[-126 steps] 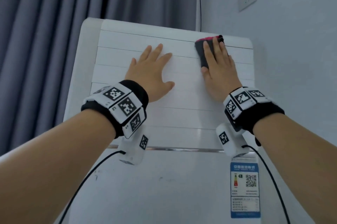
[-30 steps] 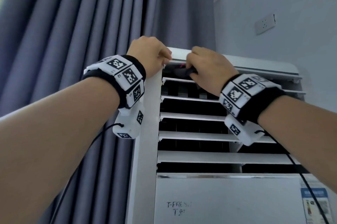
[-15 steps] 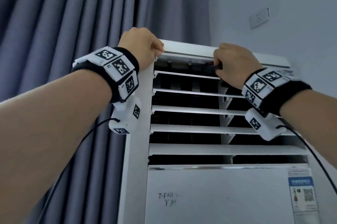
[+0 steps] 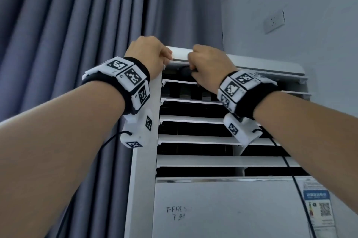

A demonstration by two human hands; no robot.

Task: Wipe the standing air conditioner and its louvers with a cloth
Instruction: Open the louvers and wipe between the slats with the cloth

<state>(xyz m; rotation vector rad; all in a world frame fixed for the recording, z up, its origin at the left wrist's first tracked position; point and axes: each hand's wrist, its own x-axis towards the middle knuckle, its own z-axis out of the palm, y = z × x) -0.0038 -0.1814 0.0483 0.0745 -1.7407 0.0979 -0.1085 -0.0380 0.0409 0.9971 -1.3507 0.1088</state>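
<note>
both hands (image 4: 149, 54) (image 4: 210, 65) grip the top louver (image 4: 181, 56).

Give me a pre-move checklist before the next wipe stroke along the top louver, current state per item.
1. Cloth in right hand: ok, a dark bit shows under the curled fingers.
2. Cloth contact with the top louver: cannot tell, the hand hides it.
3. Left hand bracing: ok, it grips the top left corner of the air conditioner.
4. Louvers open: ok, dark gaps show between the slats.
5. Path to the right along the slot: ok, nothing seen in it.
6. Wrist cable clear of louvers: not ok, it hangs across them.
</note>
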